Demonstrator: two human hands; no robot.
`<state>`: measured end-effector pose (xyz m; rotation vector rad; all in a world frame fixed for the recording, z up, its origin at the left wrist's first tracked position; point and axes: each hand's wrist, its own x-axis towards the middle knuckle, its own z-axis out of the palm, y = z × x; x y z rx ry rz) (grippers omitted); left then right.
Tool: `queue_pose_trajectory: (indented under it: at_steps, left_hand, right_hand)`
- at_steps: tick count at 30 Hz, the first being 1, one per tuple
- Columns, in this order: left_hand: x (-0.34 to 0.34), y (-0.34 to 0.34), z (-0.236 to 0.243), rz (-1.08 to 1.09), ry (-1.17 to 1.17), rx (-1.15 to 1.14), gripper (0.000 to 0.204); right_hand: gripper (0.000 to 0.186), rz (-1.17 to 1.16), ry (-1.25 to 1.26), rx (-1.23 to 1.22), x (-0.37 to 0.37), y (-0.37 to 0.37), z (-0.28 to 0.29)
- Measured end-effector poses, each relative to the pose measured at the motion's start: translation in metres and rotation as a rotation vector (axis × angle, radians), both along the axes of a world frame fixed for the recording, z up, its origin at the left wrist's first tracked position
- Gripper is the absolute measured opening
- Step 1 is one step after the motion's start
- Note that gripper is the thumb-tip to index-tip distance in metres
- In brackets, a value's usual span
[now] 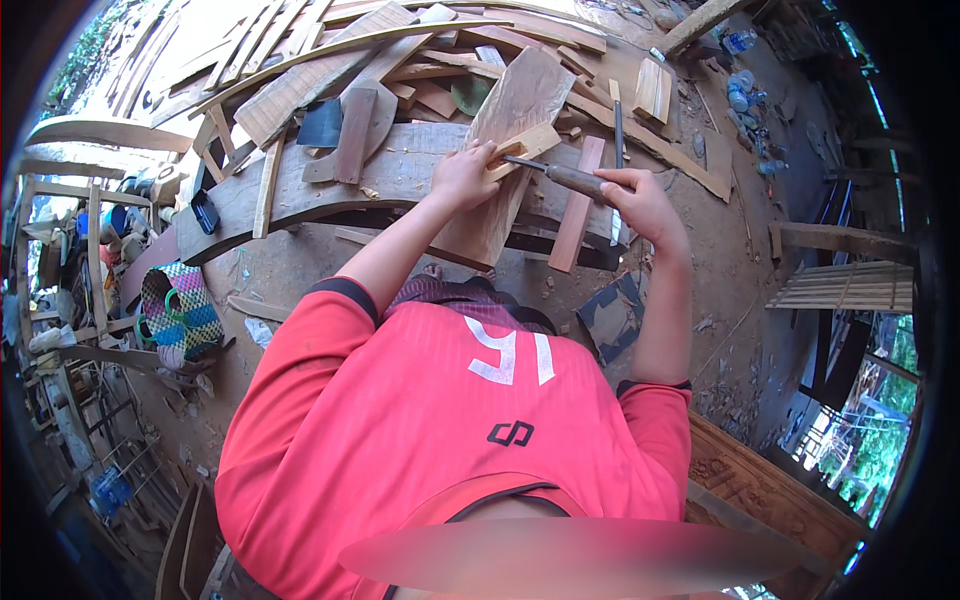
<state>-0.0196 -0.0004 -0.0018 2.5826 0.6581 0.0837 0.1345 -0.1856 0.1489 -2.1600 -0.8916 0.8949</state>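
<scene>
My left hand [462,176] grips a small pale wooden block [532,140] that rests on a wide upright-grained plank [475,235], lying across a grey curved timber [405,155]. My right hand [638,203] is closed around the wooden handle of a chisel [572,181], whose metal blade reaches into the block beside my left fingers. Just right of the plank lies a reddish wooden strip [575,225], with a long thin metal tool [617,130] beyond it.
Loose boards and offcuts [420,75] are piled beyond the work. A woven basket [180,310] sits at left. Plastic bottles [740,95] lie at upper right, near slatted wood [840,285]. A carved panel [750,475] is behind me at lower right.
</scene>
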Motion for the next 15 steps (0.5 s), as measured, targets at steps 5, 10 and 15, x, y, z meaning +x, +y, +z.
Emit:
queue_pose_trajectory:
  at_steps: [5, 10, 15]
  left_hand:
    - [-0.001, -0.003, 0.009, 0.016, 0.011, -0.047, 0.060]
    - [0.000, -0.003, 0.008, 0.065, 0.060, -0.120, 0.059]
    - [0.003, 0.000, 0.004, 0.010, -0.007, 0.018, 0.065]
  right_hand:
    - [0.033, 0.081, -0.060, -0.010, -0.001, 0.012, 0.004]
    - [0.031, 0.022, -0.069, 0.093, -0.016, -0.004, -0.011]
    - [0.030, -0.353, 0.410, 0.172, -0.025, -0.013, -0.021]
